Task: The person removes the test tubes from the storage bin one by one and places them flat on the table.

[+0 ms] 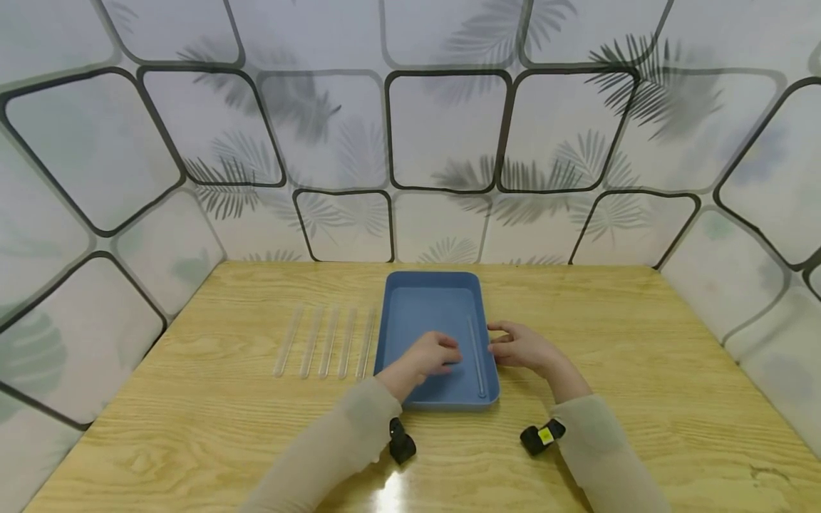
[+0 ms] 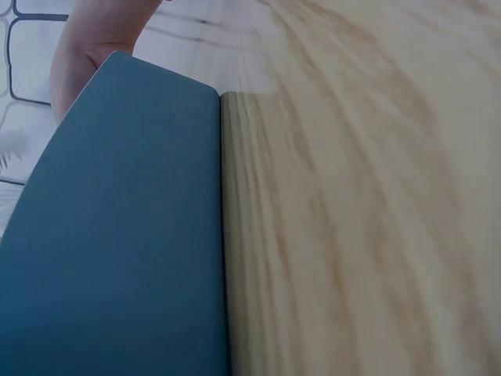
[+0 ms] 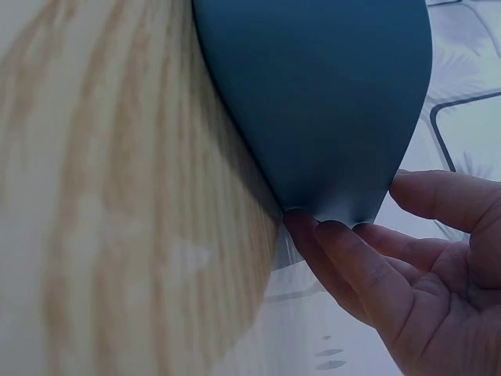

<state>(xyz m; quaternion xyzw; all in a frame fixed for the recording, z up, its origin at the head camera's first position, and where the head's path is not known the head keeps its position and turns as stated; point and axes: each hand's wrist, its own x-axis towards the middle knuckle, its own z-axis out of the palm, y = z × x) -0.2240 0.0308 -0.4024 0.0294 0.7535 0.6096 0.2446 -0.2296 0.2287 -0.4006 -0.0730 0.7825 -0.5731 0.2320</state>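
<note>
A blue rectangular tray (image 1: 426, 303) lies on the wooden table, its short side facing me. Inside it, along the right wall, is one clear test tube (image 1: 477, 356). My left hand (image 1: 428, 358) hovers over the tray's left middle, fingers loosely bent, with nothing visible in them. Outside the right wall, my right hand (image 1: 522, 347) touches the tray with its fingertips; in the right wrist view its fingers (image 3: 364, 270) rest against the outer wall and one reaches the rim. The left wrist view shows mostly the tray's outer wall (image 2: 133, 219), and the left hand is out of that picture.
Several clear test tubes (image 1: 327, 345) lie side by side on the table (image 1: 212, 420), left of the tray. A patterned cloth (image 1: 442, 128) surrounds the table at the back and sides. Each wrist wears a small black camera (image 1: 401, 443).
</note>
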